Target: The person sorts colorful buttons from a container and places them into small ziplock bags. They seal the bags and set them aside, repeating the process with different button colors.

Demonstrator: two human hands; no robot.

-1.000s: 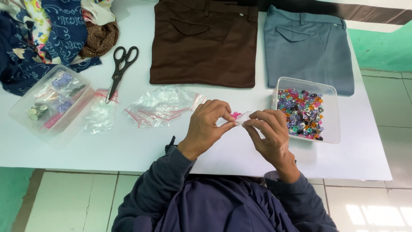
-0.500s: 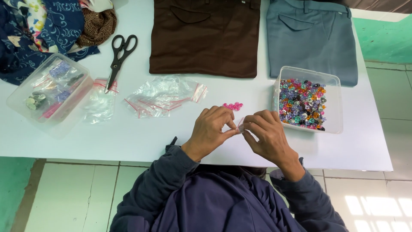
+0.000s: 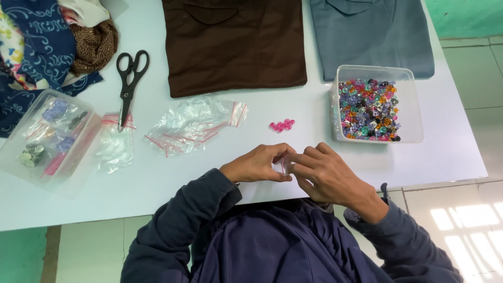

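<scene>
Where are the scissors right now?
In the head view, the black scissors lie on the white table at upper left, between the patterned fabric pile and the brown garment, blades pointing toward the small plastic bags.

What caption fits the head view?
Left hand and right hand pinch a small clear plastic bag together over the white table, near loose pink beads.
</scene>
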